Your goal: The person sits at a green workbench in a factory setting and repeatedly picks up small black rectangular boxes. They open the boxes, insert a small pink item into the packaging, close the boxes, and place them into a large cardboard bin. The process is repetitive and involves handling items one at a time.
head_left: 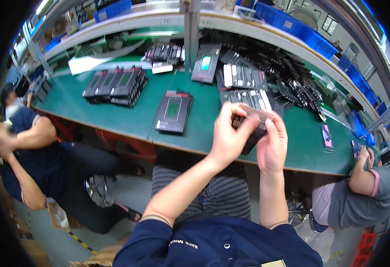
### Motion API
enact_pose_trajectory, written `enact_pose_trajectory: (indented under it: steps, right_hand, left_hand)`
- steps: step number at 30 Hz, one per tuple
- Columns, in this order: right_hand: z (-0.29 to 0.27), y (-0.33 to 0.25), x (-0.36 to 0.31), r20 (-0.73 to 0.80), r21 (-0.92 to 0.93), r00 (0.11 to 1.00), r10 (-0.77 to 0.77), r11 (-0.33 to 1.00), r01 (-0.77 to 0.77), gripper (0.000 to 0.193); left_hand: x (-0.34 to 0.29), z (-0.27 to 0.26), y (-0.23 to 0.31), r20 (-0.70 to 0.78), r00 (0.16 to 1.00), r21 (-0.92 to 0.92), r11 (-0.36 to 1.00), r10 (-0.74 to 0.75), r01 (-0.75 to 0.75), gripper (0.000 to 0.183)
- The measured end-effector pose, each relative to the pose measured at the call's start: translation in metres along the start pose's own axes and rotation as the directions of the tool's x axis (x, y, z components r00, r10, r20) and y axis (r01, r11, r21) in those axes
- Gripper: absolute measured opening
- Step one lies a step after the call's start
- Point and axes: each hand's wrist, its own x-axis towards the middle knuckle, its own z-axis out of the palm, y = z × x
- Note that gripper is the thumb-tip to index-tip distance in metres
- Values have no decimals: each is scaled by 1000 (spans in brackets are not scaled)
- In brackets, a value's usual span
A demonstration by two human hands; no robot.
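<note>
Pinching a thin brownish piece (256, 112) between left hand (228, 133) and right hand (272, 149), both nearly closed, holding it at three o'clock from the nearer carton stack (173, 111); ideally keeping thumb pressure light.

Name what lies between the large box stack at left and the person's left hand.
The head view shows at least one dark box on the green tabletop.

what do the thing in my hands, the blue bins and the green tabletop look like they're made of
Held piece: probably thin card; its brownish face looks matte, though blur leaves it open. Blue bins: likely smooth moulded plastic, from uniform bright colour. Green tabletop: perhaps rubber mat or laminate; it looks smooth and evenly coloured.
</note>
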Motion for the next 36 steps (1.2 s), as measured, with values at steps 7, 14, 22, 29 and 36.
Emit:
enact_pose_trajectory:
  steps: [7,14,22,29,36]
  right_hand:
    - [-7,8,-11,89,-262,963,-255,927,269,12]
    - [5,4,-6,21,-55,989,-146,988,147,15]
    - [-17,30,-15,254,-605,911,-324,682,411,54]
    - [-3,26,-7,879,-456,477,-19,262,850,31]
    - [-46,15,58,461,-740,819,341,-361,567,82]
  left_hand:
    - [-3,5,11,72,997,-107,994,-19,26,32]
    - [4,3,7,3,1000,-67,998,12,-11,16]
    - [5,-25,-7,-22,972,395,895,235,-207,27]
    - [9,-76,41,-48,982,361,913,-185,189,78]
    - [34,-154,52,-161,978,983,-69,133,172,42]
